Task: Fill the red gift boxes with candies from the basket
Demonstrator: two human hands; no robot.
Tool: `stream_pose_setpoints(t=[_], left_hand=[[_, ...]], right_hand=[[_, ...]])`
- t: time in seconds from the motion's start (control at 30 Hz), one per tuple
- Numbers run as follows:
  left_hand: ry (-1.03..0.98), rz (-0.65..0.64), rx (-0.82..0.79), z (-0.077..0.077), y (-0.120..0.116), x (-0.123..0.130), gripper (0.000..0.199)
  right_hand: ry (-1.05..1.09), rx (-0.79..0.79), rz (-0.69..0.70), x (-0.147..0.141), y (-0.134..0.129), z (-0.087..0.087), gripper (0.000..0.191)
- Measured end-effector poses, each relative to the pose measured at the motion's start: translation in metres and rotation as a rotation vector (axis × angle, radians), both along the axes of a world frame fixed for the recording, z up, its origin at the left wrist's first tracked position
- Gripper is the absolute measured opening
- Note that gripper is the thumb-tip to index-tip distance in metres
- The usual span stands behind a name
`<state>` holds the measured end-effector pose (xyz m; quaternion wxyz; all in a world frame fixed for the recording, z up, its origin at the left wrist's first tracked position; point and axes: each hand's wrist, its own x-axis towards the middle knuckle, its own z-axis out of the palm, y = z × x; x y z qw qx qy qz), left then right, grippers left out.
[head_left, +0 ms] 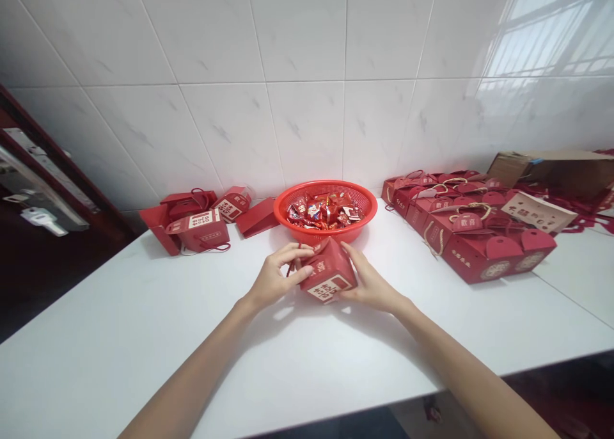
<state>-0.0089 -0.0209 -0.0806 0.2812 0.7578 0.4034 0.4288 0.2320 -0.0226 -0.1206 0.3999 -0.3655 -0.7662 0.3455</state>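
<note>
Between my two hands is a small red gift box (329,272) with a white and gold character panel, tilted just above or on the white table. My left hand (283,271) pinches its upper left side, near a dark red cord. On the other side, my right hand (367,280) grips the box with the thumb below and fingers along its edge. Just behind the box stands a red plastic colander (278,212) holding many wrapped candies (329,210).
Several red gift boxes (206,231) lie at the left by the tiled wall. Rows of larger red boxes with rope handles (480,247) stand at the right, beside an open cardboard box (551,170). A door with keys (45,220) is at far left. The white table's (144,336) front edge runs below.
</note>
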Motion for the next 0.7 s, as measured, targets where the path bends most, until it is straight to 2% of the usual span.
stream_pose_setpoints(t=[0.13,0.27,0.4,0.53,0.6,0.7], left_hand=[[0.044,-0.104,-0.051,-0.002,-0.011,0.011,0.035],[0.004,-0.148,-0.057,-0.001,-0.016,0.015,0.036],[-0.123,-0.033,-0.111,-0.005,-0.009,0.014,0.037],[-0.304,0.123,-0.256,-0.019,0.000,0.016,0.051],[-0.350,0.137,-0.355,-0.027,0.001,0.019,0.055],[-0.362,0.067,-0.446,-0.037,-0.002,0.026,0.058]], right_hand=[[-0.006,0.017,0.054,0.010,-0.003,0.012,0.116],[-0.040,0.048,0.106,0.020,-0.007,0.026,0.112],[-0.058,0.034,0.067,0.024,-0.002,0.026,0.103],[-0.051,0.057,-0.016,0.027,0.004,0.026,0.087],[-0.057,0.079,-0.060,0.034,0.001,0.029,0.083],[-0.053,0.119,-0.134,0.056,-0.019,0.034,0.077]])
